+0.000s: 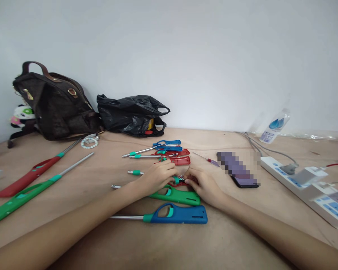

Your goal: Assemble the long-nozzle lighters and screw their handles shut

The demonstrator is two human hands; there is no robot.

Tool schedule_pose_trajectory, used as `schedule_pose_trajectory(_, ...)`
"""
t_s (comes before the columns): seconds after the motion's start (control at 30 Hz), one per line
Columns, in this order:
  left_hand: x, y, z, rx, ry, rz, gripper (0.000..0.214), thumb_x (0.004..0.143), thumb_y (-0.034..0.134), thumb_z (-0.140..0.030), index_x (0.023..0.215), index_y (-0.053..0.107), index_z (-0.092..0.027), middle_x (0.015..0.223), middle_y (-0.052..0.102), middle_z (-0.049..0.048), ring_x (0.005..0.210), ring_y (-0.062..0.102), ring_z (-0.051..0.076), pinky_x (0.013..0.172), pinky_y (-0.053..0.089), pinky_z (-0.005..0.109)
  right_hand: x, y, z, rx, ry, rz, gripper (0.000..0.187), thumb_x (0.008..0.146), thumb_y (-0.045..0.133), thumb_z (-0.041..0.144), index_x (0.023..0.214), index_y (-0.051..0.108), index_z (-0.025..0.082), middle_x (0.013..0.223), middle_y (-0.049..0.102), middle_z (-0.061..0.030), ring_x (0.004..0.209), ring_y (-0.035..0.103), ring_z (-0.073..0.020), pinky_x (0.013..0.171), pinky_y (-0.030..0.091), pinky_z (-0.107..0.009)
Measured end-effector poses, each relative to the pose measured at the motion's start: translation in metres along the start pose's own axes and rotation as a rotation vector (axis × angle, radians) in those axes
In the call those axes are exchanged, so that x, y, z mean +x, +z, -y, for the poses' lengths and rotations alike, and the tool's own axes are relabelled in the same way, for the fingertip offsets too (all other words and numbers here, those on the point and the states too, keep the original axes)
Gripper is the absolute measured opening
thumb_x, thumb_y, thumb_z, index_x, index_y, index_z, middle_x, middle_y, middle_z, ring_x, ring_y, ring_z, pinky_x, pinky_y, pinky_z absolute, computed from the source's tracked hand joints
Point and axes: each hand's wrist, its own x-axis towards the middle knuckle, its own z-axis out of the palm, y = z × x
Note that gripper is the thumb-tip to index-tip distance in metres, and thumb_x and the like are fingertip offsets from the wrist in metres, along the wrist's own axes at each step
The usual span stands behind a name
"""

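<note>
My left hand (157, 175) and my right hand (202, 185) meet over a red lighter (178, 183) lying on the table (242, 225), fingers curled and pinched on its opened body. Its metal nozzle (135, 172) sticks out to the left. Just in front lie a green long-nozzle lighter (176, 195) and a blue one (174, 214). Behind my hands sit several more lighters, blue (166, 143) and red (174, 152), some with open shells.
Two long lighters, red (30, 174) and green (19, 198), lie at the left. A brown bag (56, 105) and a black plastic bag (132, 114) stand by the wall. A phone (239, 168), a small screwdriver (208, 160), a power strip (307, 183) and a bottle (274, 125) are at the right.
</note>
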Motion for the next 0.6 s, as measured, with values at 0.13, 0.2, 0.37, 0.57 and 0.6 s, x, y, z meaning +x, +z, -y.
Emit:
schedule_pose_trajectory(0.13, 0.0001, -0.0007, -0.0003, 0.009, 0.015, 0.001, 0.01, 0.089, 0.054, -0.009, 0.085, 0.062, -0.015, 0.087, 0.059, 0.0044, 0.08, 0.053, 0.018, 0.069, 0.04, 0.027, -0.0004, 0.002, -0.0019, 0.024, 0.014, -0.014, 0.015, 0.081, 0.052, 0.005, 0.076, 0.052, 0.02, 0.074, 0.06, -0.0011, 0.069, 0.055, -0.0167, 0.064, 0.041, -0.027)
schedule_pose_trajectory(0.2, -0.0001, -0.0012, -0.0004, 0.008, 0.027, 0.002, 0.011, 0.089, 0.053, -0.009, 0.085, 0.062, -0.014, 0.087, 0.059, 0.0045, 0.08, 0.053, 0.018, 0.069, 0.04, 0.027, -0.0005, 0.0031, -0.0031, 0.036, 0.014, -0.016, 0.014, 0.082, 0.052, 0.007, 0.075, 0.052, 0.02, 0.072, 0.059, -0.0011, 0.068, 0.055, -0.0167, 0.063, 0.041, -0.027)
schedule_pose_trajectory(0.37, -0.0007, -0.0003, 0.0005, 0.017, 0.054, -0.003, 0.015, 0.09, 0.05, -0.009, 0.082, 0.061, -0.014, 0.087, 0.058, 0.0046, 0.08, 0.052, 0.017, 0.069, 0.04, 0.027, -0.0011, 0.0052, -0.0041, 0.046, 0.019, -0.022, 0.014, 0.083, 0.05, 0.009, 0.075, 0.051, 0.02, 0.074, 0.059, -0.0018, 0.071, 0.054, -0.0172, 0.064, 0.041, -0.028)
schedule_pose_trajectory(0.57, 0.0, 0.0042, 0.0021, -0.004, 0.045, -0.032, 0.014, 0.09, 0.05, -0.008, 0.084, 0.061, -0.015, 0.086, 0.058, 0.0041, 0.08, 0.053, 0.017, 0.069, 0.04, 0.026, -0.0018, 0.0069, -0.004, 0.039, 0.027, -0.033, 0.012, 0.083, 0.049, 0.01, 0.076, 0.052, 0.02, 0.075, 0.058, -0.0022, 0.07, 0.053, -0.0177, 0.063, 0.04, -0.028)
schedule_pose_trajectory(0.6, 0.0, 0.0048, 0.002, -0.009, 0.04, -0.031, 0.014, 0.09, 0.05, -0.008, 0.084, 0.061, -0.015, 0.086, 0.058, 0.0041, 0.08, 0.053, 0.017, 0.069, 0.041, 0.026, -0.0019, 0.0073, -0.0045, 0.039, 0.024, -0.034, 0.012, 0.083, 0.049, 0.01, 0.076, 0.051, 0.02, 0.075, 0.057, -0.0022, 0.07, 0.053, -0.0176, 0.063, 0.041, -0.028)
